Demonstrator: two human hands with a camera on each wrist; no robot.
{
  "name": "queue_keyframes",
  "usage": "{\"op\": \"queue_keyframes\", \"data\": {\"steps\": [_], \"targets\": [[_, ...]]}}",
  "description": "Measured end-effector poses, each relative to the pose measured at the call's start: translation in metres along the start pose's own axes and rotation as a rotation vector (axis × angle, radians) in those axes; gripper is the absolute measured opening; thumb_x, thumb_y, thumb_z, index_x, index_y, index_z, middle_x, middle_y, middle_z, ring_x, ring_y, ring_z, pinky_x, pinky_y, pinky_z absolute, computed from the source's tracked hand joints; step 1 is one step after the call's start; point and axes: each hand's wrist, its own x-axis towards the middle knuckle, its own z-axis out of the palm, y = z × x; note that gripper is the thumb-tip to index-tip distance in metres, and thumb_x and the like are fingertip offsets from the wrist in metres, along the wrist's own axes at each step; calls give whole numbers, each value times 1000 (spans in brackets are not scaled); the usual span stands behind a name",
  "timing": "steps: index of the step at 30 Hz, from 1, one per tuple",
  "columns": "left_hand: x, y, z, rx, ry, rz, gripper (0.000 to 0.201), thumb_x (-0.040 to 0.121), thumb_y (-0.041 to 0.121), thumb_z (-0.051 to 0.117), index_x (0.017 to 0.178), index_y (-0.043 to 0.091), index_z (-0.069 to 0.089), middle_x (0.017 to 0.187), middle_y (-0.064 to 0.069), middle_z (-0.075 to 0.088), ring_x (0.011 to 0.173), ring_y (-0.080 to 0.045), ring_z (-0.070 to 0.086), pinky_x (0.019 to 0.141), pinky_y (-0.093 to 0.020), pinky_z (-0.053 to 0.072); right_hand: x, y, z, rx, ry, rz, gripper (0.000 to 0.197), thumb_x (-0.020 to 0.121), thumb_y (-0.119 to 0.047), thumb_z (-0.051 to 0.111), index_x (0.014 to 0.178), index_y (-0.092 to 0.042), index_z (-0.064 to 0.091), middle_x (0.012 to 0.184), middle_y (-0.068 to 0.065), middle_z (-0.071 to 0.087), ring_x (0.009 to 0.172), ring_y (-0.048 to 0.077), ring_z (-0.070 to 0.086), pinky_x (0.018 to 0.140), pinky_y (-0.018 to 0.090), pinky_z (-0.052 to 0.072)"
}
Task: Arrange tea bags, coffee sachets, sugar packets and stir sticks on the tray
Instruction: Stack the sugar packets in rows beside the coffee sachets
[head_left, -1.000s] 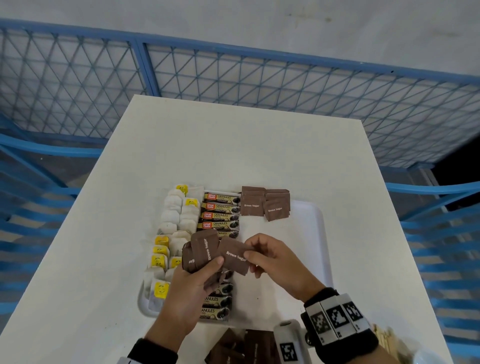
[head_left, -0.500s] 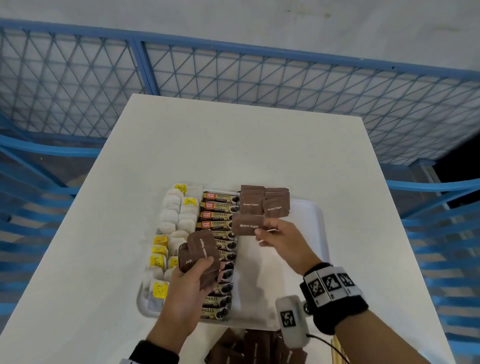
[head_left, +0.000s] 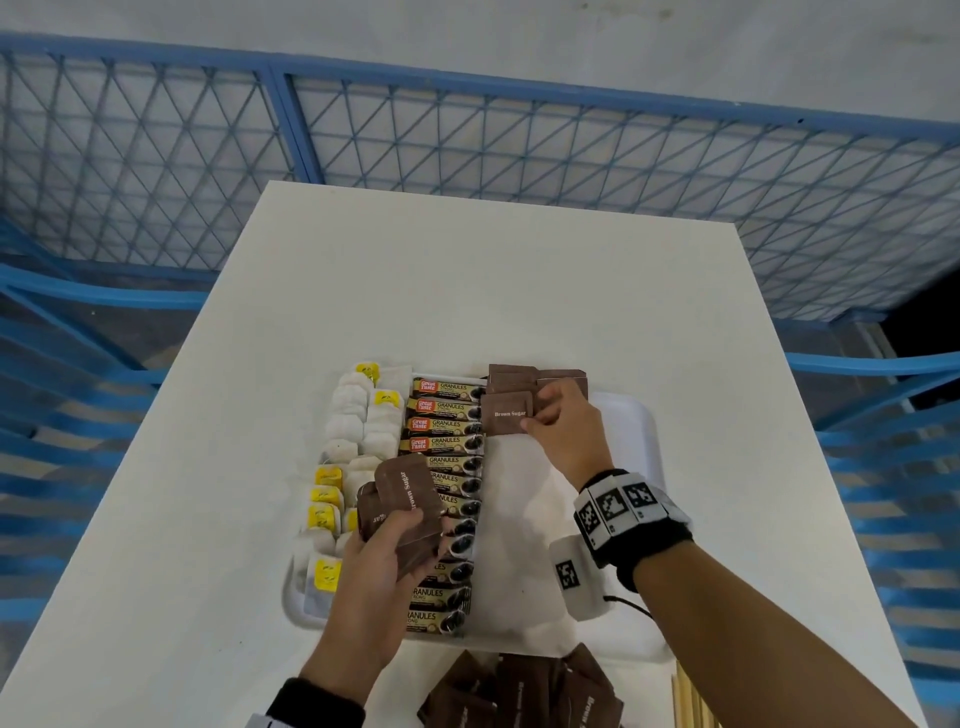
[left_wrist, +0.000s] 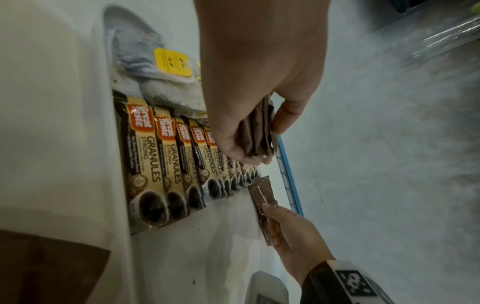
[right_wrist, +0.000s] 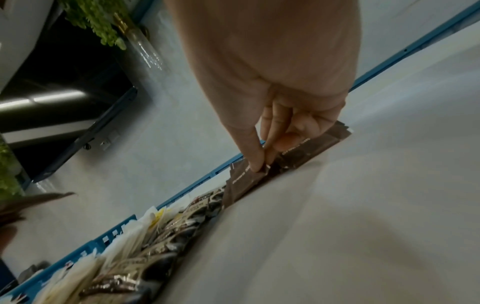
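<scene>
Right now the right hand (head_left: 563, 434) pinches one brown sugar packet (head_left: 508, 413) by its right edge between thumb and fingertips, the packet lying flat at the far end of the tray (head_left: 631, 441), just beside the top coffee sachets and touching the few placed sugar packets (head_left: 535, 378) behind it. In the right wrist view the thumb and forefinger close on the packet's edge while the other fingers curl in above it. The left hand (head_left: 382, 553) grips a fanned stack of sugar packets (head_left: 400, 501) — fingers and thumb curled round it — held above the nearer part of the coffee row. On the tray, the coffee sachets (head_left: 447, 467) run in one overlapping column from far to near; just left of them the tea bags (head_left: 353, 431) with yellow tags lie in a looser column along the tray's left side. The tray sits on a white table (head_left: 467, 270). At the near edge of the table, a loose sugar pile (head_left: 524, 693) lies just off the tray, with wooden stir sticks (head_left: 691, 701) beside it to the right. A blue mesh fence (head_left: 519, 145) stands beyond the table.
</scene>
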Motion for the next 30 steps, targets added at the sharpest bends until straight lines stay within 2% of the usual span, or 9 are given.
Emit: {"op": "queue_keyframes", "data": {"steps": [4,9,13,15,19,23,25,27,30], "targets": [[0,2,2,-54,-23,-17,32,91,7,49,121,-4,55,94,-19,66,72,-22,67,60,-28,58,-1,1,3,-13,17,-12,35,80,-8,70,107,-9,48,71,1,58,75,17,57,76,30,48],[0,2,3,-41,-23,-21,32,91,8,49,121,-3,55,100,-20,65,80,-27,66,63,-30,58,-1,3,6,-30,28,-22,37,81,-7,68,111,-8,46,65,-2,52,70,14,53,70,23,40],[-1,2,5,28,-24,5,23,91,5,51,112,0,61,88,-17,71,85,-30,65,82,-42,52,-7,-1,6,-39,66,-66,35,82,-10,67,111,-8,47,66,-3,51,68,13,53,68,20,42],[-2,2,7,66,-28,23,20,90,5,53,108,3,63,87,-17,72,85,-31,66,87,-44,50,-16,-7,6,-36,75,-121,24,85,-13,65,104,-8,51,67,-7,51,64,5,51,62,11,40],[-4,1,10,114,-56,54,22,87,5,57,108,6,64,91,-16,72,79,-23,69,79,-37,53,-45,-24,7,36,-139,-189,16,91,-26,57,95,-11,59,75,-11,56,67,0,50,62,3,40],[-5,-1,10,161,-75,84,23,86,4,60,109,7,64,85,-11,73,74,-18,70,72,-31,55,-67,-34,9,231,-424,-101,18,91,-36,55,98,-22,63,86,-7,64,72,3,55,74,19,46],[-5,-1,9,171,-84,93,23,85,2,61,108,6,64,84,-11,73,74,-18,69,73,-33,56,-73,-34,10,278,-504,-87,16,87,-30,63,98,-18,66,85,-9,66,71,-2,57,73,16,47],[-7,-1,9,164,-89,97,22,84,2,61,106,8,65,86,-11,73,76,-19,69,75,-34,56,-77,-34,10,319,-525,-86,15,85,-19,66,96,-9,65,79,-8,64,64,-4,55,63,11,44],[-7,-1,7,149,-67,105,19,86,2,60,102,8,65,82,-8,73,74,-18,69,70,-31,57,-82,-33,9,425,-520,-41,10,85,-9,65,90,-10,58,79,0,59,66,7,53,56,16,42]]}}
